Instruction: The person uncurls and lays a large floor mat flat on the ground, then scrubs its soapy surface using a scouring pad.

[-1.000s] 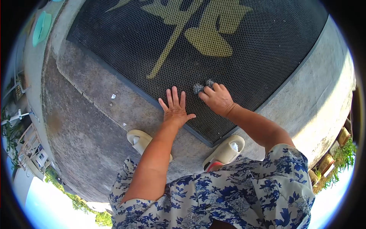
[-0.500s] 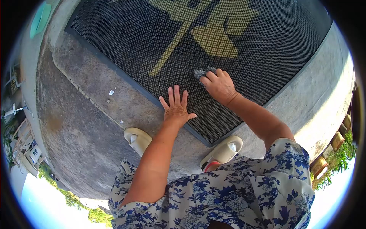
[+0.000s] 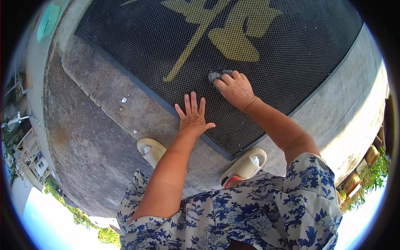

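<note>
A large black mesh doormat (image 3: 266,87) with yellow markings fills the upper middle of the view, one corner pointing toward my feet. My left hand (image 3: 193,114) lies flat on the mat near its left edge, fingers spread and holding nothing. Up and to the right, my right hand (image 3: 236,89) is closed around a grey steel wool scourer (image 3: 215,77). The scourer rests against the black mesh just below a yellow shape. Part of it is hidden under my fingers.
Cream slippers (image 3: 246,164) are on my feet at the mat's near corner. White scraps (image 3: 124,100) lie on the concrete floor (image 3: 96,137) to the left. A green basin (image 3: 48,21) stands at the upper left, and plant pots (image 3: 351,183) line the right side.
My right hand has shifted slightly up and to the left with the steel wool scourer. The left hand keeps its place on the mat.
</note>
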Tool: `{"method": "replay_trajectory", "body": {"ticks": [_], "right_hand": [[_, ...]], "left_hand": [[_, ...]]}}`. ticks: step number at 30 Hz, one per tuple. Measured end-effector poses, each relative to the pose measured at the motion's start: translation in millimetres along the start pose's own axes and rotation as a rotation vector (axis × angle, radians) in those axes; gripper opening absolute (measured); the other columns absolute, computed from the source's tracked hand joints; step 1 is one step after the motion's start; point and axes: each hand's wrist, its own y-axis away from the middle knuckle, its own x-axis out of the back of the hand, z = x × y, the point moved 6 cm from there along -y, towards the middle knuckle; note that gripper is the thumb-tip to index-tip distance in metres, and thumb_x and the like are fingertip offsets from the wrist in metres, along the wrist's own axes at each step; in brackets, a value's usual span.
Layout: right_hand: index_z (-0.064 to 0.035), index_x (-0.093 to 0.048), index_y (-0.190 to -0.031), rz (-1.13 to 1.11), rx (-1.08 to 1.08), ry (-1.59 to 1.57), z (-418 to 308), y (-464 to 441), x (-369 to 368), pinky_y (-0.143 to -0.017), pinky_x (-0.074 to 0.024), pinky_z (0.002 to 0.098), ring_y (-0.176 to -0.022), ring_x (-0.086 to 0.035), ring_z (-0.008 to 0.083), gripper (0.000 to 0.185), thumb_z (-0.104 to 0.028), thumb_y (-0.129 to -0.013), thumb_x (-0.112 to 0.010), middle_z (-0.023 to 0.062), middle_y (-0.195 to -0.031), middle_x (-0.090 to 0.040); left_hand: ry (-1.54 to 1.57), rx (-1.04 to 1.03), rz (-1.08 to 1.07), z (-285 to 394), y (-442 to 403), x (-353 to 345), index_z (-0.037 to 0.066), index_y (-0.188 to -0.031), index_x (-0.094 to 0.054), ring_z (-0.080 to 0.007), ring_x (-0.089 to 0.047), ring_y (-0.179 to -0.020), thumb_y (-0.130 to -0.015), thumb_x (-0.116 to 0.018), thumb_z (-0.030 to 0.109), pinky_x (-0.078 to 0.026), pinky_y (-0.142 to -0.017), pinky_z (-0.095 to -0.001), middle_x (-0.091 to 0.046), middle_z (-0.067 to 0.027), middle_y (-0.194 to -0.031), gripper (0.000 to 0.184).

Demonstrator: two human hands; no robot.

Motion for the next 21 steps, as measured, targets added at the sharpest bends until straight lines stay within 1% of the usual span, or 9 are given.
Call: {"method": "replay_trajectory", "body": {"ticks": [2,4,10,12,13,15,16,18,21], "right_hand": [[-0.0165,-0.062,-0.099,-0.099,0.044,-0.003,13,62,0,-0.070,-0.0483,0.0345,-0.081,-0.055,0.0212,0.025,-0.018,-0.075,-0.068,0.0006,-0.088,-0.055],[-0.0166,-0.062,-0.099,-0.124,0.070,-0.002,20,73,4,-0.070,-0.0481,0.0342,-0.081,-0.055,0.0211,0.025,-0.018,-0.074,-0.068,0.0007,-0.088,-0.055],[-0.0148,-0.059,-0.099,0.176,-0.327,0.057,72,-25,20,-0.075,-0.0510,0.0361,-0.086,-0.058,0.0236,0.029,-0.022,-0.075,-0.073,0.0029,-0.091,-0.058],[-0.0152,-0.059,-0.099,0.244,-0.371,0.013,68,-8,22,-0.073,-0.0506,0.0362,-0.084,-0.058,0.0236,0.028,-0.021,-0.075,-0.071,0.0032,-0.091,-0.058],[-0.0166,-0.061,-0.100,0.228,-0.321,0.008,58,11,23,-0.072,-0.0501,0.0355,-0.085,-0.057,0.0234,0.026,-0.021,-0.076,-0.070,0.0026,-0.091,-0.057],[-0.0194,-0.063,-0.098,0.057,-0.058,0.020,28,68,7,-0.073,-0.0497,0.0347,-0.086,-0.056,0.0221,0.017,-0.020,-0.081,-0.063,0.0012,-0.092,-0.055],[-0.0202,-0.062,-0.099,-0.038,-0.027,-0.019,23,104,0,-0.074,-0.0496,0.0346,-0.086,-0.056,0.0215,0.017,-0.018,-0.083,-0.061,0.0012,-0.094,-0.055],[-0.0216,-0.061,-0.100,-0.036,-0.015,-0.024,44,151,-4,-0.074,-0.0500,0.0349,-0.086,-0.056,0.0212,0.018,-0.018,-0.083,-0.060,0.0014,-0.095,-0.055],[-0.0196,-0.060,-0.102,0.190,-0.452,0.112,142,181,18,-0.073,-0.0514,0.0387,-0.084,-0.057,0.0258,0.022,-0.019,-0.081,-0.063,0.0051,-0.096,-0.056]], "left_hand": [[-0.007,-0.003,0.014,0,-1,3,0.008,-0.152,0.006,-0.0436,0.025,-0.139,-0.077,-0.057,0.069,0.012,-0.103,-0.0714,0.025,-0.0237,-0.152,0.115],[-0.005,0.001,0.012,0,-3,1,0.008,-0.151,0.007,-0.0435,0.026,-0.139,-0.077,-0.057,0.069,0.011,-0.103,-0.0716,0.026,-0.0236,-0.152,0.116],[-0.029,-0.044,0.068,1,-6,-3,0.008,-0.152,0.004,-0.0421,0.024,-0.140,-0.075,-0.061,0.068,0.011,-0.103,-0.0723,0.024,-0.0235,-0.153,0.117],[-0.037,0.032,0.095,-3,-6,-5,0.006,-0.151,0.005,-0.0419,0.026,-0.140,-0.073,-0.063,0.069,0.011,-0.103,-0.0717,0.024,-0.0241,-0.153,0.121],[-0.054,-0.014,0.105,1,-8,-7,0.006,-0.151,0.005,-0.0419,0.026,-0.140,-0.073,-0.063,0.069,0.011,-0.103,-0.0717,0.024,-0.0241,-0.153,0.121],[-0.106,0.038,0.133,-7,-9,-12,0.006,-0.149,0.014,-0.0419,0.027,-0.139,-0.071,-0.063,0.071,0.009,-0.104,-0.0702,0.028,-0.0243,-0.151,0.127],[-0.127,0.016,0.134,-6,-8,-14,0.006,-0.149,0.014,-0.0419,0.027,-0.139,-0.071,-0.063,0.071,0.009,-0.104,-0.0702,0.028,-0.0243,-0.151,0.127],[-0.142,0.056,0.148,-8,-11,-14,0.006,-0.148,0.018,-0.0412,0.027,-0.139,-0.069,-0.064,0.071,0.008,-0.105,-0.0697,0.030,-0.0241,-0.150,0.131],[-0.159,0.070,0.136,-11,-17,-19,0.005,-0.147,0.021,-0.0409,0.029,-0.139,-0.069,-0.065,0.071,0.008,-0.105,-0.0692,0.031,-0.0234,-0.150,0.133]]}}
